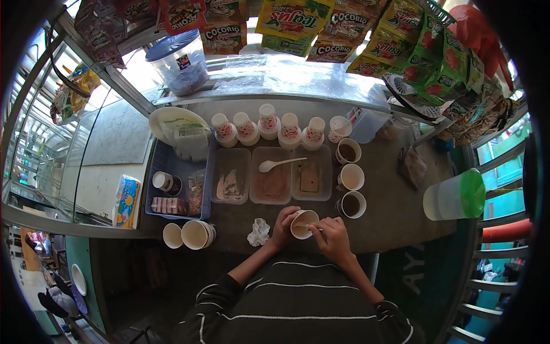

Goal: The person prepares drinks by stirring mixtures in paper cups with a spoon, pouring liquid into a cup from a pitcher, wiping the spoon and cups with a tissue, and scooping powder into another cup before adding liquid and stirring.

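Note:
In front of my chest, my left hand wraps round the side of a white paper cup and keeps it upright. My right hand pinches a thin pale spoon that dips into this cup; its lower end is hard to make out. Just beyond the hands are three clear plastic tubs: one with white powder, one with brownish powder and a white spoon across it, and one with a small block. A crumpled tissue lies left of my left hand.
Right of the tubs stand filled paper cups. Stacked cups line the back; more cups stand front left beside a blue basket. A green-lidded jug is at the right. Sachets hang overhead.

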